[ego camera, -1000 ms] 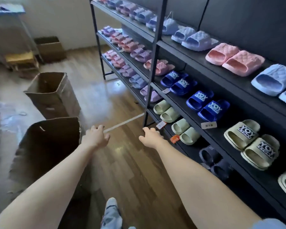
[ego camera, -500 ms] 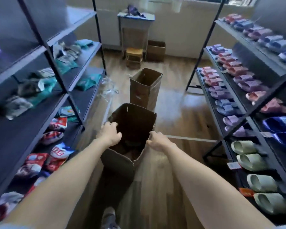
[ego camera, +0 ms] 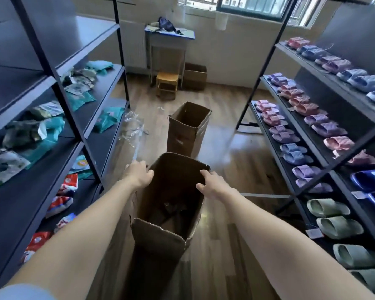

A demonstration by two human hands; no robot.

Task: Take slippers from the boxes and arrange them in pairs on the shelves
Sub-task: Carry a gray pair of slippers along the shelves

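Note:
A tall open cardboard box stands on the floor just in front of me. My left hand grips its left rim and my right hand grips its right rim. Dark shapes lie deep inside the box, too dim to identify. The black shelf rack on my right carries paired slippers: pink, purple and light blue pairs further off, dark blue ones and pale green ones nearer.
A second open cardboard box stands just beyond the first. Left rack holds packaged goods. Clear plastic wrap lies by its foot. At the back wall are a small table, a yellow stool and another box.
My view has swung left from the slipper rack to face down the aisle. Both hands, held out in the air a second ago, now hold the near box's rim.

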